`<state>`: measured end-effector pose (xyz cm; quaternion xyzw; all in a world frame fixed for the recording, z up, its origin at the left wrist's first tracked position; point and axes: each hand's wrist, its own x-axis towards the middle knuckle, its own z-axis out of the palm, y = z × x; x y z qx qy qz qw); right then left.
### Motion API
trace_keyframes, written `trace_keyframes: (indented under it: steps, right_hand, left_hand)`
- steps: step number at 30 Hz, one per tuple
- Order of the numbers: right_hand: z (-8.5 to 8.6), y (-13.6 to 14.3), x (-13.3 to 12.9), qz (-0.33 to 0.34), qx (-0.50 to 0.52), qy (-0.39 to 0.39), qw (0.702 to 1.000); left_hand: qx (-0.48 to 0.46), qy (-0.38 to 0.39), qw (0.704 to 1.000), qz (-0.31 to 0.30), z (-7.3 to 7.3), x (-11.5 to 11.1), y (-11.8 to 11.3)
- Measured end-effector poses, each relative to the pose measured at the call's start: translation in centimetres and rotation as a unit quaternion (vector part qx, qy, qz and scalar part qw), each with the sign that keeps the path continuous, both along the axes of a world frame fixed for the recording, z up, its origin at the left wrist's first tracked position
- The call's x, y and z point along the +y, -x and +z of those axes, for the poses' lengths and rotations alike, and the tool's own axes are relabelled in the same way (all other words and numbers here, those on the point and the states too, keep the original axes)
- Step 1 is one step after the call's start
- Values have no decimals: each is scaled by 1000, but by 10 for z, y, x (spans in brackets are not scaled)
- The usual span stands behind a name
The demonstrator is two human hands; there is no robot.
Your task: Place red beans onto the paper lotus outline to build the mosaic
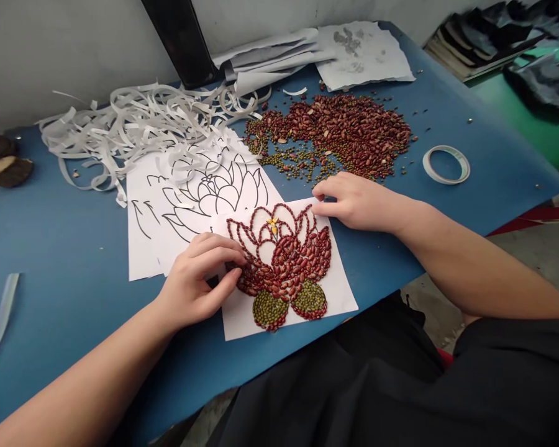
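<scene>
A white sheet [342, 292] lies near the table's front edge with a flower picture made of beans. Dark red beans [291, 273] fill its lower petals and trace the upper outlines. Two rounded shapes at the bottom hold green mung beans [270, 308], and a small yellow piece [272, 225] sits at the centre. My left hand [205, 276] rests at the picture's left side, fingers curved and touching the beans, thumb apart. At the sheet's upper right corner is my right hand [349, 200], its thumb and bent forefinger slightly apart, with nothing visible between them.
Behind the sheet spreads a pile of mixed red and green beans [354, 130]. Curled white paper strips [153, 118] cover part of several printed flower outlines [142, 248]. A tape roll [446, 164] lies right; folded papers [279, 59] and wood pieces [9, 171] lie farther out.
</scene>
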<state>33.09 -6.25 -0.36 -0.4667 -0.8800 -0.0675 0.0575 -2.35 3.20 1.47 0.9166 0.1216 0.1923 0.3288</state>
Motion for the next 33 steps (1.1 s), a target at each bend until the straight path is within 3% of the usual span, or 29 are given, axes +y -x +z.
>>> trace_keyframes:
  steps: [5, 7, 10, 13, 20, 26, 33]
  right_hand:
    - [2, 2, -1, -11, 12, 25, 1000]
    - [3, 2, -2, -15, 14, 35, 999]
    - [3, 2, -2, -9, 6, 35, 999]
    - [2, 2, -2, -3, -2, 29, 1000]
    - [0, 1, -1, -11, 33, 42, 999]
    - [1, 3, -1, -11, 88, 56, 994]
    - [6, 9, -4, 16, 146, 98, 984]
  left_hand:
    - [104, -101, 979, -141, 23, -15, 3]
    - [166, -158, 961, -156, 30, -21, 3]
    - [232, -244, 936, -104, 30, -25, 5]
    - [235, -318, 918, -38, 21, -23, 8]
    - [262, -356, 896, 33, 9, -15, 19]
    - [291, -366, 882, 62, 17, 5, 27]
    - [330, -364, 852, 181, 39, 16, 33]
